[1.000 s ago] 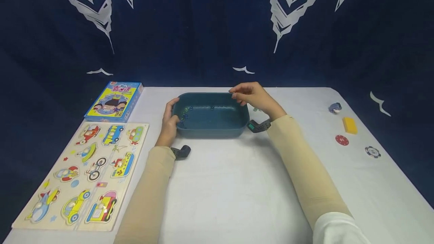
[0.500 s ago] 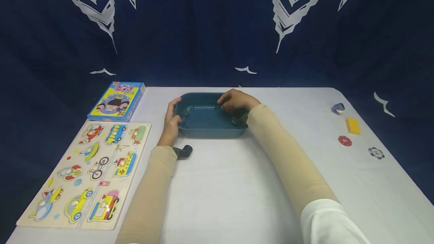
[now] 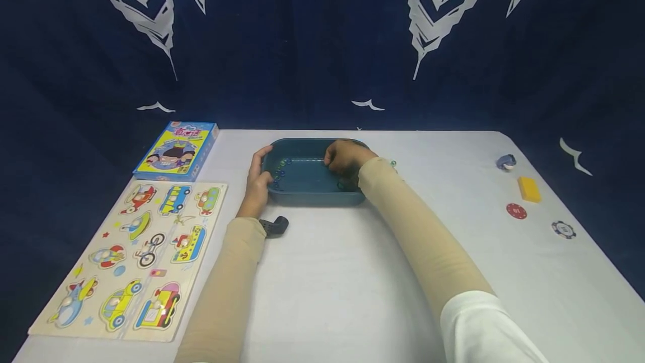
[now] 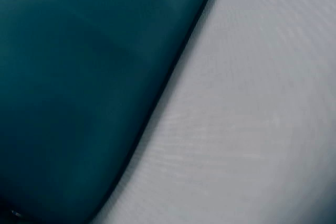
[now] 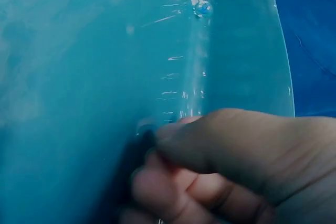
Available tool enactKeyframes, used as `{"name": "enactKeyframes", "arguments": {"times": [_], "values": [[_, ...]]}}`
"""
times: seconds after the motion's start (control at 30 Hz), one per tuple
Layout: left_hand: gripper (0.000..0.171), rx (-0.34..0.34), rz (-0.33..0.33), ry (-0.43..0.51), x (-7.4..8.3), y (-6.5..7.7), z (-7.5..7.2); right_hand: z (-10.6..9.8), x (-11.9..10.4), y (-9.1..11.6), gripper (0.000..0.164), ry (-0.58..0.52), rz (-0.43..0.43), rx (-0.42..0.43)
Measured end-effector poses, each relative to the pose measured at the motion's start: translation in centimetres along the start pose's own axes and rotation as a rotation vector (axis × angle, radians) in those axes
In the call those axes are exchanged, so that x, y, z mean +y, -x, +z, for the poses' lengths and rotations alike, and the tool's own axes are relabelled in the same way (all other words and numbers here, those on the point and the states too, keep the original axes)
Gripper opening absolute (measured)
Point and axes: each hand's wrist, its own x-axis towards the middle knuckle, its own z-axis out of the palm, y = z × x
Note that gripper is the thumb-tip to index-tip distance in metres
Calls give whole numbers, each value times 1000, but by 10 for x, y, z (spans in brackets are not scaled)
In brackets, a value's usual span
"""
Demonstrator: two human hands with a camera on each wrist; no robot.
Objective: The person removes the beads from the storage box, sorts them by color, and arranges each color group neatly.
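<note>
A dark teal plastic bin sits on the white table. My left hand grips its left end, thumb at the near corner and fingers along the far part of the rim. Several small glass marbles lie inside near that end; the right wrist view shows green and blue marbles along the floor's edge. Down inside the right part is my right hand, fingers curled. Thumb and forefinger appear to pinch a small clear marble, mostly hidden and blurred. The left wrist view shows only bin wall and tablecloth.
A marble lies on the table beyond my right wrist. At left are a wooden vehicle puzzle board and a blue card box. On the right lie a small blue-and-white object, a yellow block, a red chip and a black-and-white chip.
My right hand has moved from above the bin's far right rim down and left into the bin, its fingers closing near the floor. My left hand keeps its grip on the bin.
</note>
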Motion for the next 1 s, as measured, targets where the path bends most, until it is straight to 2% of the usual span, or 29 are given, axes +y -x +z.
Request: {"name": "enactKeyframes", "arguments": {"times": [0.1,0.17,0.4,0.53,0.6,0.7,0.83,1.0], "values": [[79,-3,-1,3,-1,-1,0,0,1,3,19,21,13,-25],[80,-8,-6,10,-2,-2,0,-2,2,3,18,-9,-10,-42],[83,10,-12,31,-36,-17,0,-19,1,18,21,-217,-311,-77],[85,27,3,29,-41,-18,0,-29,3,38,22,-346,-382,-52],[84,23,13,29,-41,-16,-1,-32,6,49,21,-416,-393,-15],[83,7,7,34,-25,-9,-2,-35,14,66,20,-492,-403,64],[81,-10,-11,36,-1,0,-3,-36,35,82,21,-562,-386,223],[80,-5,-15,45,0,0,-1,-33,72,89,21,-679,-344,425]]}}
